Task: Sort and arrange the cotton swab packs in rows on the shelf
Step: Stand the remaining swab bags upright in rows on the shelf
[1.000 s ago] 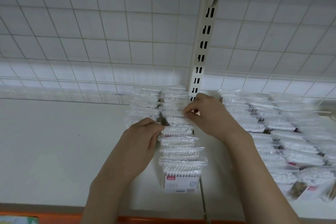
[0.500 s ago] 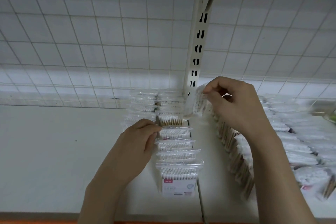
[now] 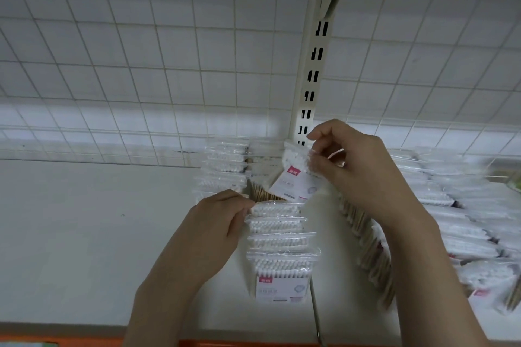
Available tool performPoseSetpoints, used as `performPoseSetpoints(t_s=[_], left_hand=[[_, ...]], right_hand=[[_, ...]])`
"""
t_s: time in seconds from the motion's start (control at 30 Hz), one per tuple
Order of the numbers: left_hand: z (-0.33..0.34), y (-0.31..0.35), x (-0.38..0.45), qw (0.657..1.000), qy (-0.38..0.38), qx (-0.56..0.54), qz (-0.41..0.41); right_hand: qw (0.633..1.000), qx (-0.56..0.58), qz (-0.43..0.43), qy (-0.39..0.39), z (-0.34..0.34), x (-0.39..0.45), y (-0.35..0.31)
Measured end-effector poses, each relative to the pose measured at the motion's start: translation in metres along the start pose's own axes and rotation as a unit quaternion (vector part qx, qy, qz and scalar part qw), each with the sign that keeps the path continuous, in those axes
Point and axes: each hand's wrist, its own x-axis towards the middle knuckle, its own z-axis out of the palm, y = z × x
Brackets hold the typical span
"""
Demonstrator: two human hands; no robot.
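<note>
A row of clear cotton swab packs stands front to back on the white shelf. My right hand pinches one pack by its top edge and holds it tilted above the gap in the row, its pink label facing me. At the row's left side, my left hand grips a pack at the front edge of the gap. A second row of packs stands behind to the left.
More swab packs lie in loose rows on the right part of the shelf. A slotted upright post rises behind the rows, against a wire grid back panel. An orange strip runs along the shelf's front edge.
My right hand pulled one pack up out of the row and now holds it tilted above the gap. My left hand stayed at the row's left side.
</note>
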Motion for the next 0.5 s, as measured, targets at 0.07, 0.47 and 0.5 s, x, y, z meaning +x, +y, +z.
performPoseSetpoints(t_s=[0.07, 0.47, 0.5], left_hand=[[0.001, 0.000, 0.000, 1.000, 0.001, -0.002, -0.002], [0.000, -0.002, -0.001, 1.000, -0.001, -0.013, -0.005], [0.000, -0.003, -0.001, 1.000, 0.000, -0.012, -0.003]], right_hand=[[0.999, -0.035, -0.012, -0.008, 0.006, 0.001, 0.001], [0.990, -0.024, -0.002, -0.140, 0.054, 0.000, 0.017], [0.989, -0.017, 0.003, -0.147, 0.055, -0.001, 0.019]])
